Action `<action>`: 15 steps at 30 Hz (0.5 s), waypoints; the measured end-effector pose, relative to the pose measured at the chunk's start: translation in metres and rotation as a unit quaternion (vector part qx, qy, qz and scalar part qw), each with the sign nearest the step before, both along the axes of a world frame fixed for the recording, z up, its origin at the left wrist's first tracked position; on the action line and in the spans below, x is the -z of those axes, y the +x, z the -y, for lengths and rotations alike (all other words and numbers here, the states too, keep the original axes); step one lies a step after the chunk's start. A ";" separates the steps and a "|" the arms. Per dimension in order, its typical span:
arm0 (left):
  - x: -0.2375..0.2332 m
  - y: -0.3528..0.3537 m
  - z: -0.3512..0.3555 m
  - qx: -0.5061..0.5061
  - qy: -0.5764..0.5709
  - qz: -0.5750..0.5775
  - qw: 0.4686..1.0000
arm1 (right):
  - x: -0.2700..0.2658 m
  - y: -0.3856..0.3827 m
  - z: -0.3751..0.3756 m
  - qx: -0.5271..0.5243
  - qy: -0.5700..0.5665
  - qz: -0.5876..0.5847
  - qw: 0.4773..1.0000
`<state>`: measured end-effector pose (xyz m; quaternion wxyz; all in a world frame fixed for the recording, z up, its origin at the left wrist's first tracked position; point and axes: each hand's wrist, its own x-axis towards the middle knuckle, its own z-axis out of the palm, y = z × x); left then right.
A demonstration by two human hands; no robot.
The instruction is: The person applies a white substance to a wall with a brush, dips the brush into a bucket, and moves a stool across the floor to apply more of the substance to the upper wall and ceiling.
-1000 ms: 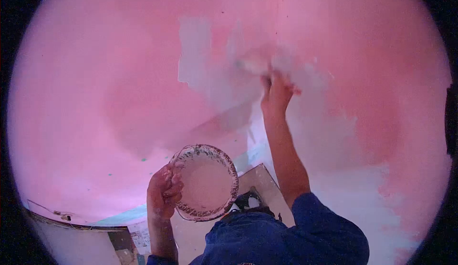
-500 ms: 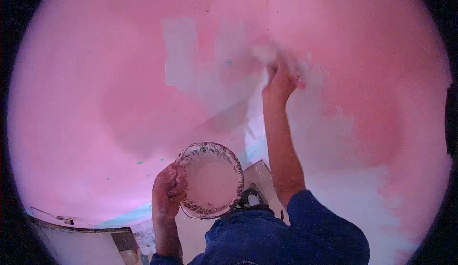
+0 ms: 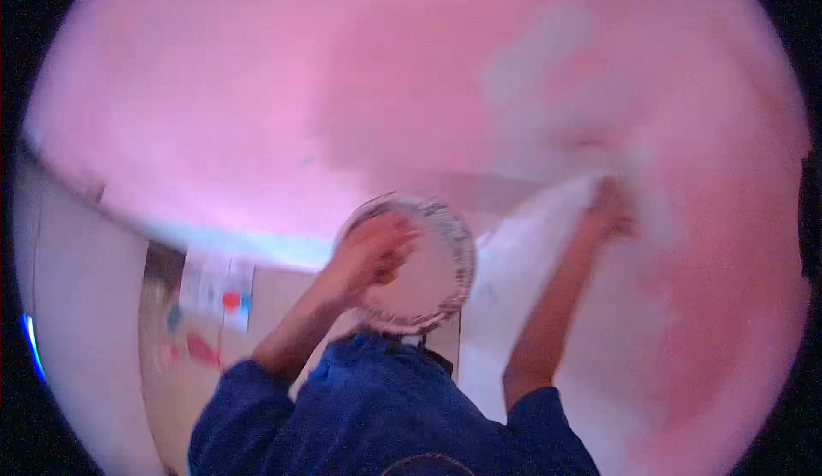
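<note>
My left hand is closed over the left rim of a round bucket, its fingers reaching inside. Pale pink paint fills the bucket, and dried streaks coat its inner wall. Up at the wall, my right hand is closed, with the arm stretched out to the right. Motion blur hides what it grips. Around that hand the pink wall carries paler, greyish-white patches.
At the lower left is a white surface with a dark edge. Beyond it lie blurred papers with a red spot and a reddish item on the floor. A pale panel stands behind my left arm.
The view has swung left, so the wall patches and my right hand appear farther right. The bucket sits higher in view, and my left hand now reaches farther over its opening.
</note>
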<state>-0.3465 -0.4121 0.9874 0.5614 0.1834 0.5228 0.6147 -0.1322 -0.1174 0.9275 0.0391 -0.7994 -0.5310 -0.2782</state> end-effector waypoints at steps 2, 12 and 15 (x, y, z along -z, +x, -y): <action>-0.007 -0.002 0.002 0.015 -0.009 -0.043 0.999 | -0.074 0.011 -0.009 -0.120 0.160 -0.030 0.979; 0.000 0.032 0.027 -0.097 -0.008 -0.200 0.975 | 0.043 -0.039 0.088 -0.220 -0.105 -0.081 0.966; -0.011 0.035 0.026 -0.114 -0.006 -0.197 0.974 | 0.116 0.012 0.059 -0.437 -0.140 -0.330 0.825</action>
